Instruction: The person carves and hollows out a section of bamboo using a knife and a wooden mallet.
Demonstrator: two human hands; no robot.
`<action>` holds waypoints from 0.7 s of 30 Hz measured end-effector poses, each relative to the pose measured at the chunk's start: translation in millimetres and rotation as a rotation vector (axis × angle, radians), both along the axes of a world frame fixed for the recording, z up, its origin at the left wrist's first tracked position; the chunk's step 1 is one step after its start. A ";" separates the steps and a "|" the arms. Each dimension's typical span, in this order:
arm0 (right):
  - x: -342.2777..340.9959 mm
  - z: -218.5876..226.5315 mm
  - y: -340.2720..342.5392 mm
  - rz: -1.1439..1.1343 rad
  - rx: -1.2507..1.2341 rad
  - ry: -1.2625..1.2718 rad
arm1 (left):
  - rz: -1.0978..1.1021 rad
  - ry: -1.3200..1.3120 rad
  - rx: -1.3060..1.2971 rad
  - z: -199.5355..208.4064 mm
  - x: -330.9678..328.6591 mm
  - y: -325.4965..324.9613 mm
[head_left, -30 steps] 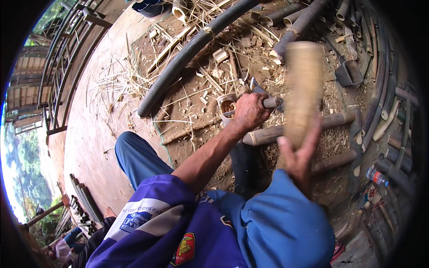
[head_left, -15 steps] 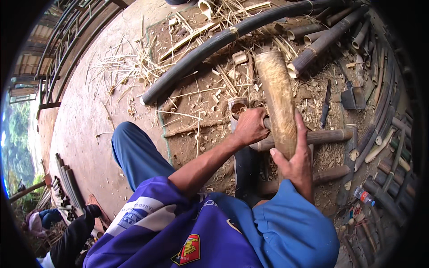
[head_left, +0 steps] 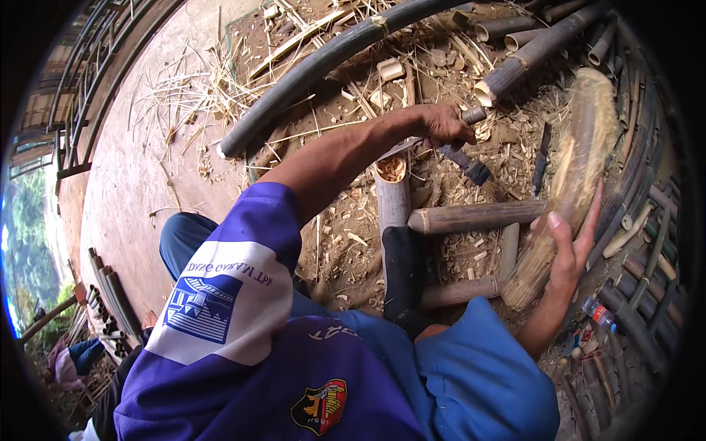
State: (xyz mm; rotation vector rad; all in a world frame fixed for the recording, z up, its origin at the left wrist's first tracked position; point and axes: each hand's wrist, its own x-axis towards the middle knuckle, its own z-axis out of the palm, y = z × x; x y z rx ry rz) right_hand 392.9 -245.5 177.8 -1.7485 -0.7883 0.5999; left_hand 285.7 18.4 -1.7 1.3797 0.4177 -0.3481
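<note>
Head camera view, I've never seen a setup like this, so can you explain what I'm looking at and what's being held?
There's no machine here, just a person's bare hands. A fisheye camera worn on the head looks down, which bends straight edges. The left hand grips a tool handle; a narrow blade seems to extend from it near the open end of a bamboo post. The right hand holds a frayed club-shaped piece. Pale shavings litter the ground, where a long dark pole also lies.
</note>
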 end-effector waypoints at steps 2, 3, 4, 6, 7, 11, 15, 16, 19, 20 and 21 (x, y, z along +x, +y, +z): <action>-1.3 -5.7 21.8 -0.044 0.048 0.009 | -0.028 -0.013 0.058 4.0 -3.3 1.8; -4.9 -21.7 34.4 -0.047 0.072 -0.018 | -0.030 -0.048 0.095 5.3 -4.4 0.0; -11.1 -33.5 44.0 0.128 -0.024 -0.163 | -0.027 -0.067 0.129 1.9 -12.0 0.0; -15.1 -37.1 53.3 0.430 -0.150 -0.534 | -0.081 -0.219 0.310 -2.1 -10.4 -10.1; -11.5 -26.8 62.1 0.510 -0.208 -0.402 | -0.059 -0.231 0.338 -7.8 -25.8 -11.4; -19.5 50.1 71.4 0.377 -0.010 -0.154 | -0.062 -0.146 0.312 41.6 -61.9 -13.1; -52.0 34.2 73.3 0.114 0.095 -0.390 | 0.102 -0.134 0.228 49.9 -71.0 -19.4; -55.4 13.2 71.5 0.167 0.016 -0.492 | 0.089 -0.157 0.181 40.2 -73.9 -16.5; -49.7 6.6 86.7 0.629 -0.190 -0.434 | 0.006 -0.276 0.292 26.0 -72.6 -15.9; -48.8 11.8 89.0 0.637 -0.198 -0.310 | 0.100 -0.263 0.414 33.4 -85.4 -20.7; -50.6 22.9 92.1 0.623 -0.151 -0.277 | 0.132 -0.162 0.361 42.4 -93.3 -19.3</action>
